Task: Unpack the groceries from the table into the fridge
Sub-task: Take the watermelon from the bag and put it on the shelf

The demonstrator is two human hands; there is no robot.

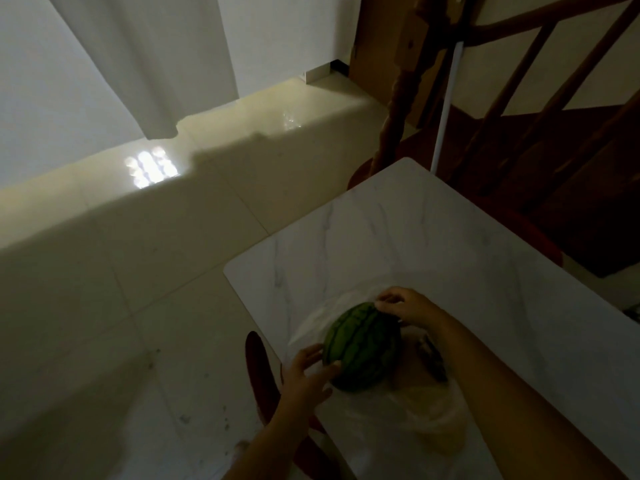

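Note:
A small striped green watermelon sits on the white marble table, near its left front edge, on top of a clear plastic bag. My left hand presses against the melon's near left side with fingers spread. My right hand grips its far top end. Both hands hold the melon between them. The fridge is not in view.
A dark wooden chair back stands at the table's left edge. A wooden stair railing and steps rise behind the table on the right. Pale tiled floor spreads to the left, with a white curtain beyond.

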